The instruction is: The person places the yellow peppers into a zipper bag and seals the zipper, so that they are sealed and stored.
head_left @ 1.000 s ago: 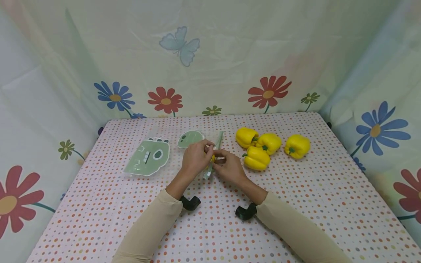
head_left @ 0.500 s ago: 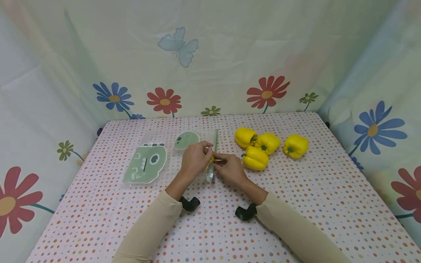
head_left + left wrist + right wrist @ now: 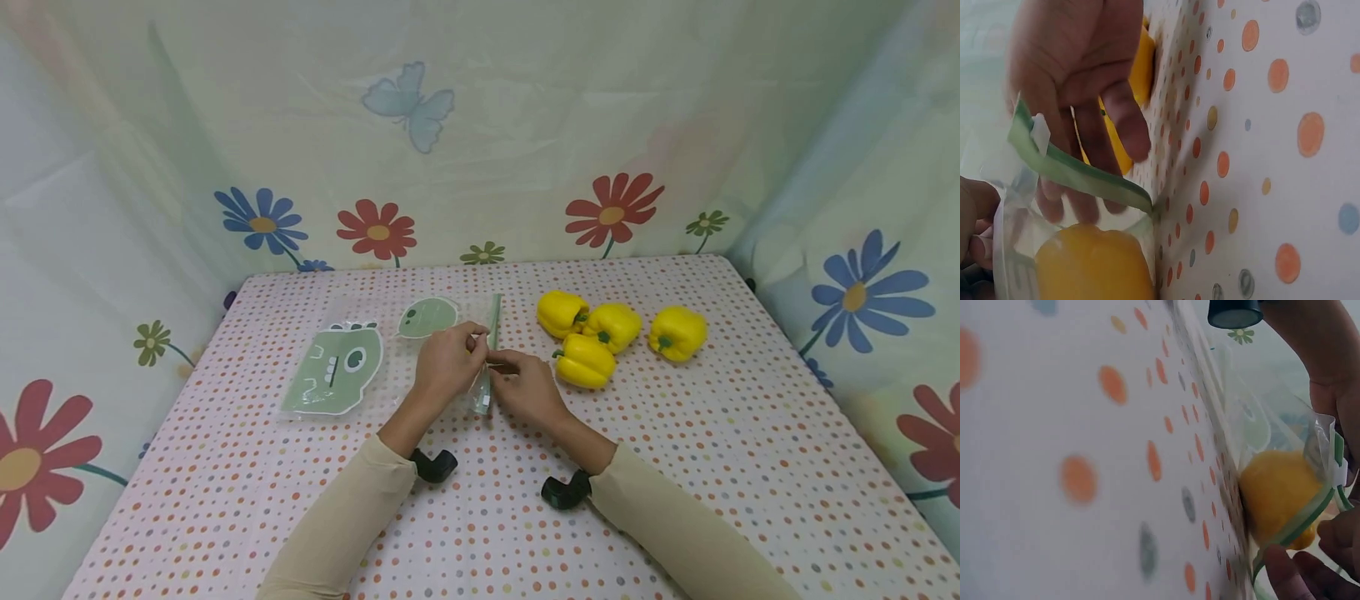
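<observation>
A clear zip bag (image 3: 390,379) with green cartoon prints lies across the middle of the table, its green-edged mouth facing right. My left hand (image 3: 448,362) pinches the edge of that mouth. My right hand (image 3: 531,390) is at the mouth's other side; its fingers (image 3: 1127,125) look loosely extended in the left wrist view, close to the green zip strip (image 3: 1079,174). A yellow bell pepper (image 3: 1279,487) sits just inside the bag, hidden by my hands in the head view. The white zip slider (image 3: 1339,474) shows in the right wrist view.
Three yellow bell peppers (image 3: 586,362) sit clustered right of my hands, and another bell pepper (image 3: 678,333) lies farther right. A dotted cloth (image 3: 465,533) covers the table. Floral curtains (image 3: 517,125) stand behind and on both sides.
The bag's mouth strip has swung from slanted to more upright, and the bag's printed side has shifted slightly left. The yellow seen between my hands is out of sight in the head view.
</observation>
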Demonstrator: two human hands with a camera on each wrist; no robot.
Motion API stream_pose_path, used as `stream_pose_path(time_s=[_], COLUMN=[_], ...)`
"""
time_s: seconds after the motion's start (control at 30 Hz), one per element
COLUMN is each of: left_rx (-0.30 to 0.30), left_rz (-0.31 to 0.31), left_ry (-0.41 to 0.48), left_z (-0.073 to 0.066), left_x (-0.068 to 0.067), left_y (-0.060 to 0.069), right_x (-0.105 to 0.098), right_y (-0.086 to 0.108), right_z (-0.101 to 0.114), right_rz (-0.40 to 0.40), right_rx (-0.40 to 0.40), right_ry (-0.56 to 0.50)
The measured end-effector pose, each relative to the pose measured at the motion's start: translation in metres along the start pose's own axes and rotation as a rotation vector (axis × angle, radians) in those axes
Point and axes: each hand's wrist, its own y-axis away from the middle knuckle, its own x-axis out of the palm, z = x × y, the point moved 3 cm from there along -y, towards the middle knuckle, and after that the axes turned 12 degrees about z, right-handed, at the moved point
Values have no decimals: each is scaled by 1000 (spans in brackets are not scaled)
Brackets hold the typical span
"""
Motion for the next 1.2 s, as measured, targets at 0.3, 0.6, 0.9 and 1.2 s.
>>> stream_pose_path(time_s=[0.3, 0.6, 0.9, 1.2], left_rx=[7, 8, 4, 5], left_rz=[-1, 1, 16, 9], left_ry=[3, 21, 26, 5], left_z=[0, 2, 5, 7], left_x=[-3, -3, -4, -3], left_y=[-3, -4, -4, -4], right_x=[-36, -82, -109, -114], right_y=[27, 41, 39, 44], right_z=[13, -11, -54, -78], right_rz=[-179, -433, -388, -225], right_rx=[-248, -409, -368, -341], right_ry=[33, 200, 210, 141])
